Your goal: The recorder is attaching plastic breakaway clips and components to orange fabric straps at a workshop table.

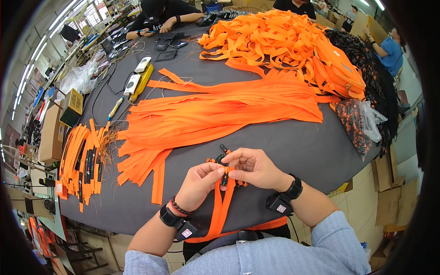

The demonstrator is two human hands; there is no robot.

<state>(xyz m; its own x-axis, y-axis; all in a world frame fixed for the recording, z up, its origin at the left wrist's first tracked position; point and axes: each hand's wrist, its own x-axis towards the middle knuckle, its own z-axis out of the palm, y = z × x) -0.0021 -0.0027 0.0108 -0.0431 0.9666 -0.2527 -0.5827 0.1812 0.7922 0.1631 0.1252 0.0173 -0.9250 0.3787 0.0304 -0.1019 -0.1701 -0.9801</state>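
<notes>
Both of my hands meet over the near part of the table, fingertips pinched together. Small black zipper pulls with orange ends (223,179) show between and around the fingers. My left hand (200,182) is closed on the end of an orange zipper tape (219,208), which hangs in two lengths over the table's near edge toward my lap. My right hand (251,168) pinches a pull at the same spot, thumb and forefinger together. The fingers partly hide how tape and pull join. Just beyond the hands lies a wide layer of flat orange zipper tapes (220,110).
A tangled orange heap (270,41) and an orange bag (339,73) lie far right, near a clear plastic bag of small pieces (355,126). Short orange and black strips (82,160) lie left. A yellow-and-white power strip (139,80) trails cables. A co-worker (162,20) works across the table.
</notes>
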